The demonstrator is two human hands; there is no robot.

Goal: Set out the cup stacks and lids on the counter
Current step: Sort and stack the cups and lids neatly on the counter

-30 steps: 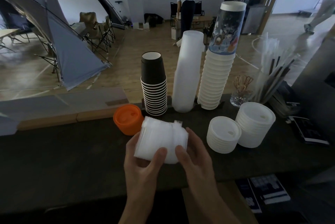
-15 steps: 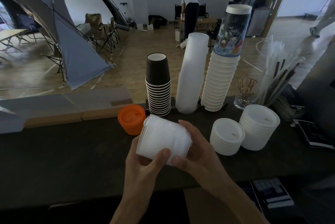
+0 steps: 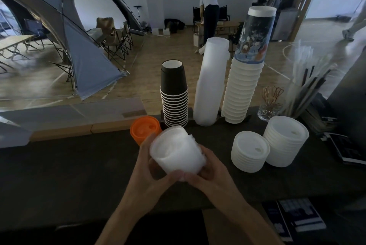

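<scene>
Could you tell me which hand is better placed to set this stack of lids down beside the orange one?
Probably left: the left hand grips the lid stack on the orange lid's side.

A glass of copper clips stands at the counter's far right beside a jar of straws. Booklets lie below the counter edge. Beyond, a tent and folding chairs stand on the wooden floor.

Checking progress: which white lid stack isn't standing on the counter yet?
The translucent lid stack, tilted and held by the left hand and right hand. The other two white stacks stand upright.
</scene>
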